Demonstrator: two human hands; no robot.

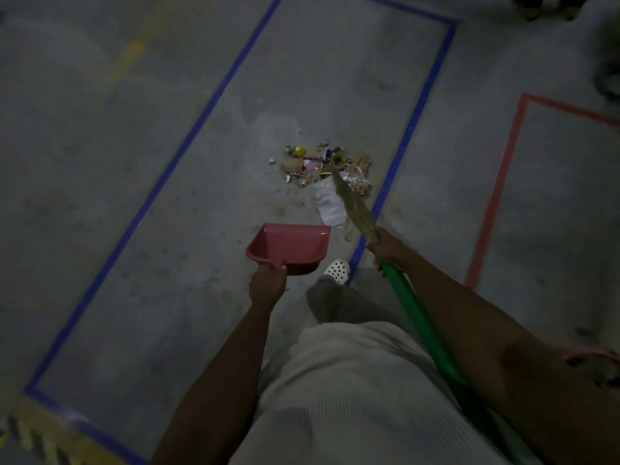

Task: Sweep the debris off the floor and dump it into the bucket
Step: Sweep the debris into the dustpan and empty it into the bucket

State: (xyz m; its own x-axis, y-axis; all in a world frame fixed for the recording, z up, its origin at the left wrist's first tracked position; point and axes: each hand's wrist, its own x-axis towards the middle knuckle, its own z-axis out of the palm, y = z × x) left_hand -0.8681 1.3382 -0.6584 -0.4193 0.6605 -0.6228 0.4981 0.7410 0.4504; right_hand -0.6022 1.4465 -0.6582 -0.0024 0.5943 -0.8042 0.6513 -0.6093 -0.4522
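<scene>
The picture is dim and underexposed, a faint pale sheen on the concrete floor [261, 122] beside the debris pile [322, 166], grainy softness throughout, blurred dark corners, and tape lines bowed by wide-angle distortion.

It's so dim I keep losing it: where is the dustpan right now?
In the head view, the red dustpan is just left of centre, held by the left hand, on the person's side of the debris pile.
</scene>
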